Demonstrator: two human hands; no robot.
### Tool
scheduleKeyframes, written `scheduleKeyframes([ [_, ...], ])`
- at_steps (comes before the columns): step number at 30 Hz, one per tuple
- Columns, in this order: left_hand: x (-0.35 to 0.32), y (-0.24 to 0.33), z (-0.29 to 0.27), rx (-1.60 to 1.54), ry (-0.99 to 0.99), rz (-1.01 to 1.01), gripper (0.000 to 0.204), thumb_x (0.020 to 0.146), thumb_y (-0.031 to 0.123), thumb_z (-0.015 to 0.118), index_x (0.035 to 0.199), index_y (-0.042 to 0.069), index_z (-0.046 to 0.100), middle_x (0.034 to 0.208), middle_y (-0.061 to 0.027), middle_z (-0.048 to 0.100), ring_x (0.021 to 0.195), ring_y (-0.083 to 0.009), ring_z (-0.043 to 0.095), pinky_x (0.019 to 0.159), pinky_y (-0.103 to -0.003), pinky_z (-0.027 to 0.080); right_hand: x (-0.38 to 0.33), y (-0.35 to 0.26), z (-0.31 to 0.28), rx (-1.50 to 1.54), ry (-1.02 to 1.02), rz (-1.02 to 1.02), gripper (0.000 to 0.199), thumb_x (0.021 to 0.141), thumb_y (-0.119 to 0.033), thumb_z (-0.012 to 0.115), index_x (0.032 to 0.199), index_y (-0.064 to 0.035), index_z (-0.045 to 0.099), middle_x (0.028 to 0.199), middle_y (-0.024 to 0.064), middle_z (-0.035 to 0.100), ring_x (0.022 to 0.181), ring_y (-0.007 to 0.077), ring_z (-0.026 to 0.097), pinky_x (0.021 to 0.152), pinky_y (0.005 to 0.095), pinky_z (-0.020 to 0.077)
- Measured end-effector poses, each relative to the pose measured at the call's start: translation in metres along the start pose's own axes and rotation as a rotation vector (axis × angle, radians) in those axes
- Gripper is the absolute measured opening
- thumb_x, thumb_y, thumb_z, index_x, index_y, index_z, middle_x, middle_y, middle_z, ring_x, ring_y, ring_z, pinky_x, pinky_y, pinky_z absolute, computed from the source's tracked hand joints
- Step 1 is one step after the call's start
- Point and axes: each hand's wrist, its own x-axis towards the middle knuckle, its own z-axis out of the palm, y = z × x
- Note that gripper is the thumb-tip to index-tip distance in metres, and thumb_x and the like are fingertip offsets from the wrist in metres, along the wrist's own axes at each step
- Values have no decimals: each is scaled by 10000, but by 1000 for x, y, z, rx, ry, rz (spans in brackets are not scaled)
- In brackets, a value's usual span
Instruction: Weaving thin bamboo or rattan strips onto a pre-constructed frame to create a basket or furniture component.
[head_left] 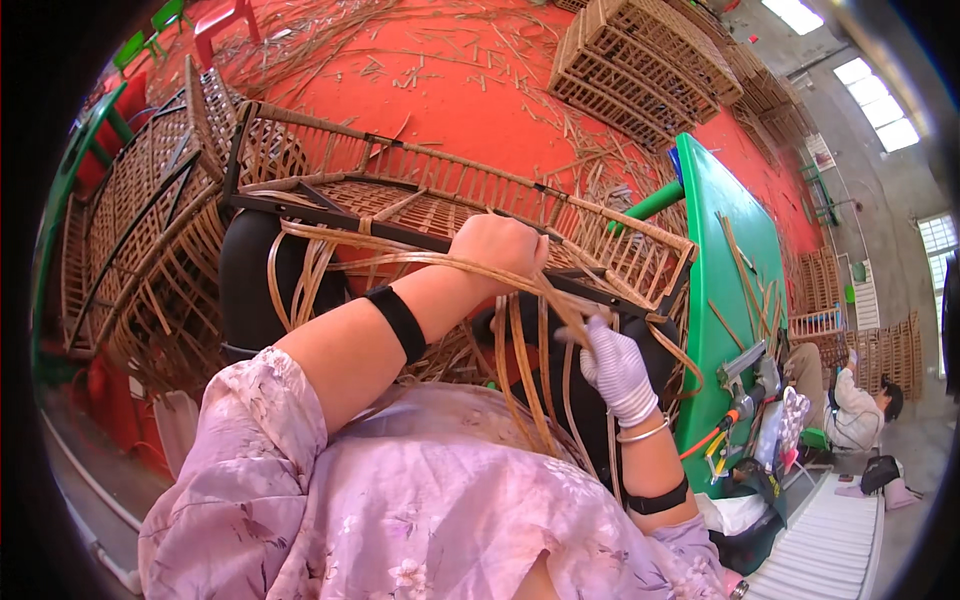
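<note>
A long woven rattan frame (pixel 420 170) with dark metal bars lies across my lap. My left hand (pixel 493 245), bare, is closed in a fist at its near dark bar; the fingers' grip is hidden from above. In a white glove, my right hand (pixel 617 368) is closed on light brown rattan strips (pixel 566 308), which slant up toward the left fist. More loose strips (pixel 380 258) run along the near bar and pass over my left wrist. Several hang down in front of my lap (pixel 520 370).
On my right stands a green table (pixel 715 270) with loose strips and tools, including a nail gun (pixel 752 385). Woven pieces (pixel 140 230) are stacked at left, more (pixel 640 70) at the far right. Offcuts litter the red floor (pixel 440 50). A co-worker (pixel 855 405) sits at far right.
</note>
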Motion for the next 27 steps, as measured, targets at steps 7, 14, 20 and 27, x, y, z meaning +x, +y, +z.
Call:
scheduleKeyframes([
  [7,0,-2,2,-21,16,-2,468,954,335,410,696,34,659,647,-177,641,649,-353,652,656,-462,534,21,23,15,-850,-177,-191,561,903,-115,495,1445,-166,358,824,186,626,753,396,638,690,439,519],
  [14,2,2,0,-21,4,-10,468,949,335,422,691,32,669,645,-177,643,635,-349,652,656,-456,538,35,18,33,-1129,-43,-352,550,856,-153,602,1385,-182,452,997,166,607,848,333,645,741,416,545],
  [20,3,0,3,-21,12,-14,470,946,334,425,680,33,669,649,-172,645,641,-348,652,659,-457,539,43,25,31,-1033,130,-729,407,850,-87,598,1256,-96,577,1065,159,621,972,357,611,767,422,532],
  [27,1,1,-7,-5,-95,-29,455,952,338,406,761,42,694,779,-147,694,768,-323,677,723,-448,535,44,25,7,-765,346,-1011,356,827,-74,654,1181,-51,631,1024,179,647,923,369,630,815,412,511],
])
